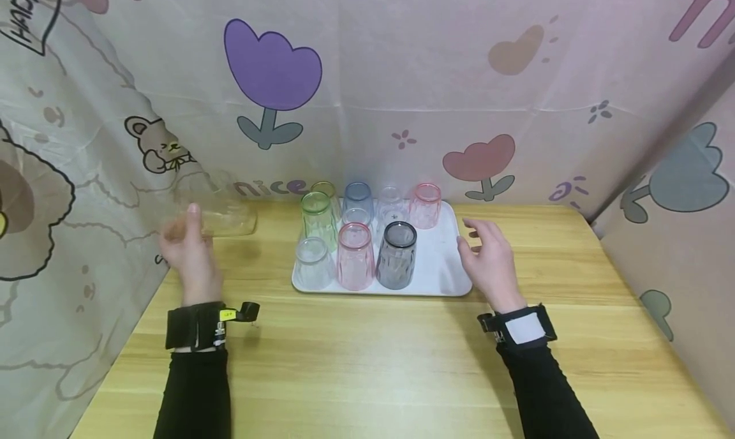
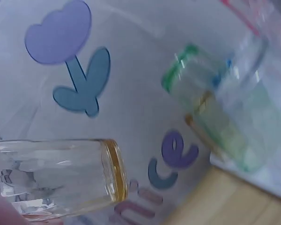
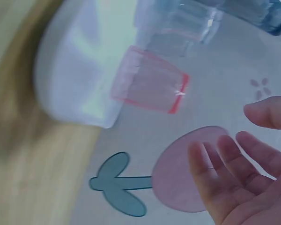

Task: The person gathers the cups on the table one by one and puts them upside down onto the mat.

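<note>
My left hand (image 1: 192, 251) grips a clear, faintly amber tumbler (image 1: 232, 217), left of the tray. In the left wrist view this tumbler (image 2: 61, 178) lies sideways, a golden band at its far end, with a little of the hand showing at the left edge. Right of the tray, my right hand (image 1: 490, 257) holds nothing, fingers apart and loosely bent. Nearest to it stand a pink tumbler (image 1: 425, 206) at the back and a dark grey one (image 1: 397, 254) in front. Fingers and thumb of the right hand (image 3: 243, 173) spread apart in the right wrist view.
On a white tray (image 1: 439, 267) stand several tinted tumblers, among them a green one (image 1: 318, 221), a blue one (image 1: 358, 200) and a front pink one (image 1: 355, 257). A printed cloth (image 1: 373, 75) hangs behind the wooden table (image 1: 356, 356) and along its sides.
</note>
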Demonstrator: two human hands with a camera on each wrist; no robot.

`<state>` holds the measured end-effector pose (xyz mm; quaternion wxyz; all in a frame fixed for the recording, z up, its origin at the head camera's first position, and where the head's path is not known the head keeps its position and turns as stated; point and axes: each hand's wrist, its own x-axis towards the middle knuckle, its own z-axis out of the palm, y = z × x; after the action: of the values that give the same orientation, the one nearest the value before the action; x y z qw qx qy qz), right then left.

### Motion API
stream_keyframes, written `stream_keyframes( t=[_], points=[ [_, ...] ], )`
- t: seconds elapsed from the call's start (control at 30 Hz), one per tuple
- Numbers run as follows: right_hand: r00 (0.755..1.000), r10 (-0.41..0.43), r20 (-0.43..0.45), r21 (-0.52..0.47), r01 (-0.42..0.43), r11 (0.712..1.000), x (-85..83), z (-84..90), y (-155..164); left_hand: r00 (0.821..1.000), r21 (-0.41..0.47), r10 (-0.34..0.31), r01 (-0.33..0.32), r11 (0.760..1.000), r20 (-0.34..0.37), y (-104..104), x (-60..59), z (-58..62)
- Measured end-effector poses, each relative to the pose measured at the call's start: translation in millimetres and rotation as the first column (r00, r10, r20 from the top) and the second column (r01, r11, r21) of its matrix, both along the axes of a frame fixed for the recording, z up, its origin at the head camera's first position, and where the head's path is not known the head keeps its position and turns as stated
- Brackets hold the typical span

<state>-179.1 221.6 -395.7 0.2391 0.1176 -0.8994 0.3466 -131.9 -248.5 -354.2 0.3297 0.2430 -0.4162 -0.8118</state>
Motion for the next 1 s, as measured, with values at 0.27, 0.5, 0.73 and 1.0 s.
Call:
stream_keyframes(
  t=[0.27, 0.5, 0.73, 1.0],
  points=[
    [0.991, 0.048, -0.121, -0.072, -0.057, 0.996, 8.2, 17.9, -13.2, 0.974, 0.241, -0.096, 0.146, 0.959, -0.205, 19.4, 3.7, 20.8],
    [0.962, 0.114, -0.247, -0.145, -0.153, 0.978, 17.9, 30.4, -27.7, 0.941, 0.249, -0.173, 0.249, 0.936, -0.293, 46.1, 4.8, 26.8],
    [0.914, 0.193, -0.358, -0.115, -0.248, 0.962, 24.6, 34.1, -46.7, 0.897, 0.123, -0.277, 0.336, 0.934, -0.345, 79.8, 4.9, 20.6],
    [0.851, 0.312, -0.423, -0.068, -0.373, 0.925, 30.5, 32.7, -63.2, 0.837, 0.107, -0.397, 0.465, 0.879, -0.377, 121.9, 12.3, 15.3]
  ],
)
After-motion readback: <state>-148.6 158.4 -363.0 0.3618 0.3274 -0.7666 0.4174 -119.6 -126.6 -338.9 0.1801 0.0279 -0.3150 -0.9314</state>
